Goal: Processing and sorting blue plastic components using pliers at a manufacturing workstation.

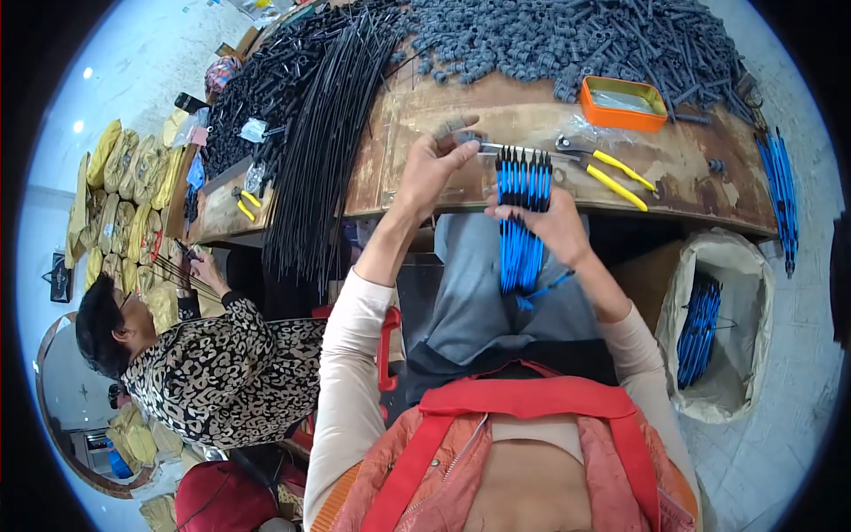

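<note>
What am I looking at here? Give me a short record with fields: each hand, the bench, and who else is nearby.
left hand: left hand, raised over the bench edge, fingers pinching a small grey plastic piece
right hand: right hand gripping a bundle of blue-sleeved black rods
bench: worn wooden workbench with a heap of grey plastic fittings, an orange metal tin, yellow-handled pliers and long black rods
beside: white sack holding more blue rods
nearby: a person in a leopard-print top, to the left

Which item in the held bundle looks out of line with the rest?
One blue piece at the lower end of the blue-and-black bundle in the right hand juts sideways, while the rest run straight. The left hand pinches a small grey part at the bundle's top.
</note>
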{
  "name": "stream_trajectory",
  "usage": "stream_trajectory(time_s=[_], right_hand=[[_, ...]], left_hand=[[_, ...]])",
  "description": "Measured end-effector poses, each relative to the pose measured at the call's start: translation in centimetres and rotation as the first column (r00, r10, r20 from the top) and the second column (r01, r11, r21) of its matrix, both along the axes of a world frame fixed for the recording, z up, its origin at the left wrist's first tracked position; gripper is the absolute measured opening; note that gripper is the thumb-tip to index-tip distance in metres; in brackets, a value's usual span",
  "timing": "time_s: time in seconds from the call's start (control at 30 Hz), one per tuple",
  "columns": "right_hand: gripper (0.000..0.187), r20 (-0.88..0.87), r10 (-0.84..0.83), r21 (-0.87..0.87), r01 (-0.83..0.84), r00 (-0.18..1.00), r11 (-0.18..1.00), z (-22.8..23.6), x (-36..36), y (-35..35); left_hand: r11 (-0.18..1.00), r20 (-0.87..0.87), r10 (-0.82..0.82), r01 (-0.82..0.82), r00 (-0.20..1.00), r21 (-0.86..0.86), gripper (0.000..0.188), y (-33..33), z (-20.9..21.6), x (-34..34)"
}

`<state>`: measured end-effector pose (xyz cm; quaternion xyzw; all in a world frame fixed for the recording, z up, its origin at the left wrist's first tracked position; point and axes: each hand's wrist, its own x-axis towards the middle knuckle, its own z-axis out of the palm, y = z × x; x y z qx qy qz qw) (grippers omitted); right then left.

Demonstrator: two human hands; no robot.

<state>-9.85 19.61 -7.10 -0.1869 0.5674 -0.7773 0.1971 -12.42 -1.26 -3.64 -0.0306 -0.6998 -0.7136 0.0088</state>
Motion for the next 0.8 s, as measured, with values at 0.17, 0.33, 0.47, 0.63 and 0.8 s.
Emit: stream_trajectory(time_s=[0.17, 0.33, 0.47, 0.63, 0.8], right_hand=[[0.032, 0.030, 0.097, 0.002, -0.097, 0.995, 0.995, -0.2, -1.4, -0.6], [0.036, 0.088, 0.069, 0.022, -0.071, 0.994, 0.997, -0.1, -1.1, -0.9], [0.037, 0.064, 0.034, 0.015, -0.035, 0.997, 0.999, -0.4, -0.6, -1.0], [0.039, 0.040, 0.009, 0.048, -0.011, 0.999, 0.999, 0.2, 0.1, -1.0], [0.040, 0.041, 0.041, 0.051, -0.043, 0.998, 0.998, 0.6, 0.3, -0.8]], left_hand=[[0.980, -0.003, 0.123, -0.121, 0.992, 0.158, 0.032, -0.1, -0.3, 1.7], [0.928, -0.003, 0.200, -0.189, 0.980, 0.321, 0.037, -0.2, -0.9, 1.5], [0.885, -0.044, 0.096, -0.065, 0.994, 0.462, 0.037, -0.4, -1.3, 1.3], [0.862, 0.009, 0.029, -0.029, 1.000, 0.506, 0.036, -0.2, -1.0, 2.1], [0.817, 0.014, -0.059, 0.040, 0.998, 0.575, 0.039, 0.0, -0.5, 2.0]])
